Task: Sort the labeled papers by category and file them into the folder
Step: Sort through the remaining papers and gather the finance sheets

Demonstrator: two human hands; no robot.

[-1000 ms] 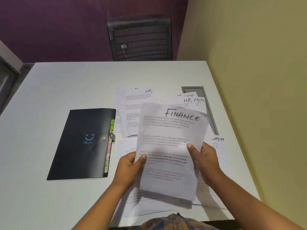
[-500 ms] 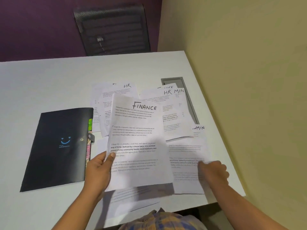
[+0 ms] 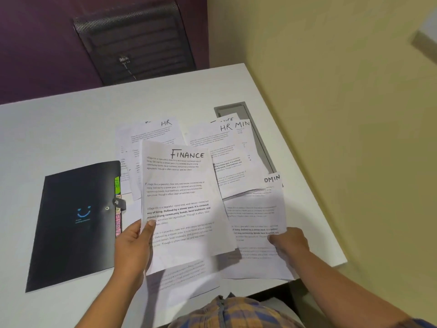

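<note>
FINANCE sheet (image 3: 179, 197) now in left grip (image 3: 133, 245) alone; right grip (image 3: 289, 241) moved to ADMIN sheet (image 3: 255, 218), pinching it. Sorting ongoing, folder (image 3: 75, 228) closed.

The bench (image 3: 71, 129) holds one black folder (image 3: 73, 223) showing two coloured tabs (image 3: 117, 185). By heading there are two HR sheets (image 3: 165, 133) (image 3: 212, 143), one FINANCE sheet (image 3: 179, 190), one half-covered ANCE sheet (image 3: 227, 119), one MIN sheet (image 3: 244, 136), one DMIN sheet (image 3: 255, 216), and at least one sheet with its heading hidden (image 3: 189, 278). Two hands show: left hand (image 3: 133, 247) and right hand (image 3: 289, 242). One chair (image 3: 132, 41) stands behind.
</note>
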